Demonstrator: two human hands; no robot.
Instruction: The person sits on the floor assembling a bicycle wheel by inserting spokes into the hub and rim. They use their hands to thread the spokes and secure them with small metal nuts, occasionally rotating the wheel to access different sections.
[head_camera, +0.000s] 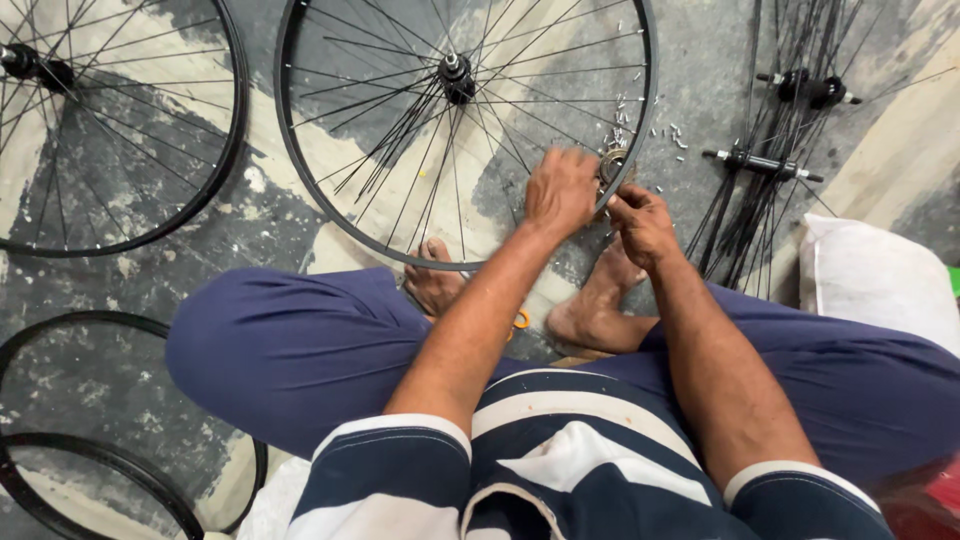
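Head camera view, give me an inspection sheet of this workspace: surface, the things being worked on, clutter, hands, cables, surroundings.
Surface: worn concrete floor with patchy pale and grey paint; the person sits on it cross-legged, barefoot.
Job's things: spoked bicycle wheel lying flat in front; its rim is at both hands. A small round metal part sits by the rim.
Clutter: small silvery bits scattered inside and beside the rim; an orange object partly hidden between the feet.
Hands: left hand rests over the rim; right hand pinches at the rim, what its fingers hold is hidden.
Cables: nothing seen.
Surroundings: second wheel at left, bare rims lower left, hubs with loose spokes at right, white sack.
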